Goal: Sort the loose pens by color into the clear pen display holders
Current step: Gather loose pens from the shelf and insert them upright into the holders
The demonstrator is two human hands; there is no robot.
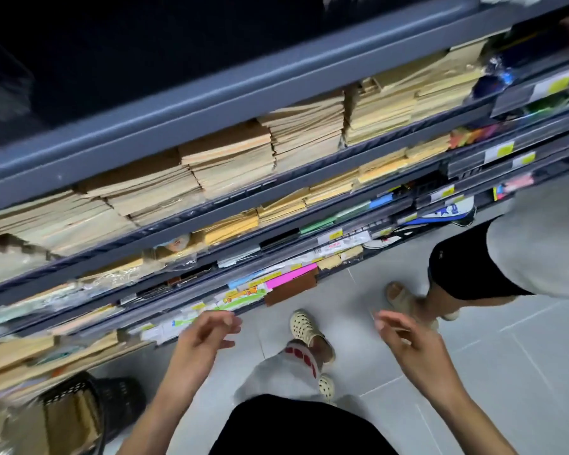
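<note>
My left hand (202,336) hangs in front of the lowest shelf edge with loosely curled fingers and holds nothing. My right hand (404,338) hovers over the grey floor tiles, fingers relaxed and empty too. No loose pens and no clear pen holders can be made out in this blurred view. The grey shelving (230,93) in front of me carries stacks of tan envelopes (306,133) and coloured paper packs (289,277).
Another person's leg and sandalled foot (404,300) stand close on the right by the shelving. A dark mesh basket (79,408) holding brown items sits on the floor at lower left. My own feet in cream clogs (309,333) are below.
</note>
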